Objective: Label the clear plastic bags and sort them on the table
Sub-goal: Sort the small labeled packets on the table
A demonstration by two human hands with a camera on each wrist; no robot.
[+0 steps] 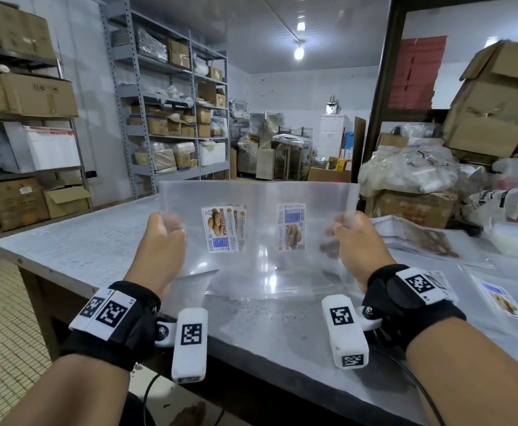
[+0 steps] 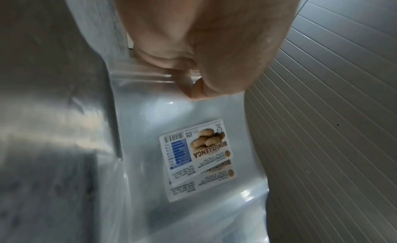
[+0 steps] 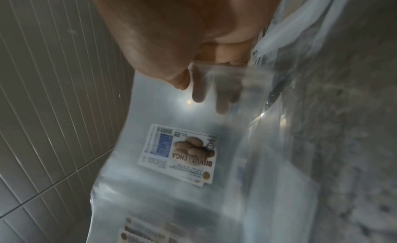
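I hold two bunches of clear plastic bags upright above the metal table [image 1: 82, 250], side by side. My left hand [image 1: 164, 232] grips the left bunch [image 1: 196, 210] at its outer edge. Its BISKUT LENGA labels [image 1: 221, 230] [image 2: 196, 149] overlap one another. My right hand [image 1: 348, 232] pinches the right bunch [image 1: 310, 210] at its outer edge, thumb in front and fingers behind the plastic [image 3: 217, 87]. That bunch carries a label [image 1: 291, 226] [image 3: 182, 150] too. The bags' lower edges hang close to the tabletop.
Another labelled bag [image 1: 500, 298] lies flat at the table's right. Further bags and packets [image 1: 420, 238] lie beyond my right hand. Cardboard boxes [image 1: 491, 96] and full plastic sacks [image 1: 411, 170] crowd the right; shelving [image 1: 165, 118] lines the back left.
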